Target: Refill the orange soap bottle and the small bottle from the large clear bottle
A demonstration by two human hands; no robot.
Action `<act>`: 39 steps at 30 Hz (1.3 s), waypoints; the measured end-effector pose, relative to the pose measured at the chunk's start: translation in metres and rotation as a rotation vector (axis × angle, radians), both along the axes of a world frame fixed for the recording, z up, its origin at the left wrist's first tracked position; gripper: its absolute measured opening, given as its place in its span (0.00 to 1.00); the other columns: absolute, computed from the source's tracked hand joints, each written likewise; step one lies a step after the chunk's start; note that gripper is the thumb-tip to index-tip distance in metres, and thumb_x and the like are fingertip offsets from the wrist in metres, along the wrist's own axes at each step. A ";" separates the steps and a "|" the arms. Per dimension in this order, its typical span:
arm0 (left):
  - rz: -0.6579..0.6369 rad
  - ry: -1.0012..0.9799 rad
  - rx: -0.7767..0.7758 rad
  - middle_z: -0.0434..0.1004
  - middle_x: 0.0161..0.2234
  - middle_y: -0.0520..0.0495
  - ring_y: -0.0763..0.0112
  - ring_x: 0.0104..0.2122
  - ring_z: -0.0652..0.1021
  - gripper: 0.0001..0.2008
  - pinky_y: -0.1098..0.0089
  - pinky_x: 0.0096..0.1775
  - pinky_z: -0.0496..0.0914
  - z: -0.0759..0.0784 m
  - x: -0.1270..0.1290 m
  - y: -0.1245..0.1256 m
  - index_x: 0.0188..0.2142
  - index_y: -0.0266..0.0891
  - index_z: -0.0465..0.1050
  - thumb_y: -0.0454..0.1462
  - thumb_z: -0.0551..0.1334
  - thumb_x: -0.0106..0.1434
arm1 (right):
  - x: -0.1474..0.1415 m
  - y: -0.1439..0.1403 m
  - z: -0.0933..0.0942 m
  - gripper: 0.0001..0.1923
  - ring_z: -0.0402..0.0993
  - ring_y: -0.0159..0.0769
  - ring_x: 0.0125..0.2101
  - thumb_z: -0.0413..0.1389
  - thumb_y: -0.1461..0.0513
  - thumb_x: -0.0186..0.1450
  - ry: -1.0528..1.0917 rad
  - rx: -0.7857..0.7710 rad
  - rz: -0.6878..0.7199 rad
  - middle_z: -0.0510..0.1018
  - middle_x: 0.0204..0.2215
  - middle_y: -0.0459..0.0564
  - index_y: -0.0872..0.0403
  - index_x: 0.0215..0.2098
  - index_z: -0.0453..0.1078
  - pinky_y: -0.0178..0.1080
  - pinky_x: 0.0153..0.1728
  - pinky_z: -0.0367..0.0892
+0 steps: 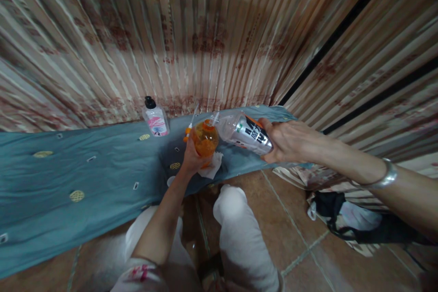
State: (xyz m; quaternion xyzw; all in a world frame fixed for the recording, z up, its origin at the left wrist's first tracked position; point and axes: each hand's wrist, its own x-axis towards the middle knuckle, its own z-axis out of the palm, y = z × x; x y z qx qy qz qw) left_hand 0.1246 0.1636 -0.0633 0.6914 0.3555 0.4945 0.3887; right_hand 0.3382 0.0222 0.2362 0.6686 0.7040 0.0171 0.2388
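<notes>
Around the tilted clear bottle [249,134], outstretched right hand [285,139].

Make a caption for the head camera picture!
Left hand holds an orange container; right hand holds a labelled bottle tilted toward it.

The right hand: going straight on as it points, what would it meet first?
With its labelled bottle leading, the right hand would probably meet the orange container in the left hand first, though depth is unclear.

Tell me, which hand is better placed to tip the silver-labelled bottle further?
The right hand, I'd judge: it holds the silver-labelled bottle tilted, neck toward the orange bottle, which occupies the left hand.
</notes>
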 end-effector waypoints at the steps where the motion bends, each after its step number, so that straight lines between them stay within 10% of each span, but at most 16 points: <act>1: -0.015 -0.015 -0.019 0.66 0.76 0.31 0.37 0.75 0.71 0.64 0.41 0.76 0.66 0.001 0.000 0.000 0.80 0.45 0.49 0.42 0.81 0.51 | 0.000 0.000 0.000 0.39 0.89 0.62 0.41 0.60 0.51 0.69 0.005 0.005 0.003 0.89 0.41 0.68 0.67 0.70 0.63 0.43 0.31 0.59; 39: -0.054 -0.063 -0.063 0.63 0.77 0.29 0.38 0.77 0.68 0.66 0.39 0.78 0.62 0.002 0.000 0.001 0.80 0.44 0.45 0.45 0.80 0.50 | 0.005 0.002 -0.006 0.45 0.86 0.57 0.40 0.63 0.47 0.66 -0.009 0.026 -0.019 0.89 0.41 0.60 0.63 0.72 0.63 0.42 0.34 0.62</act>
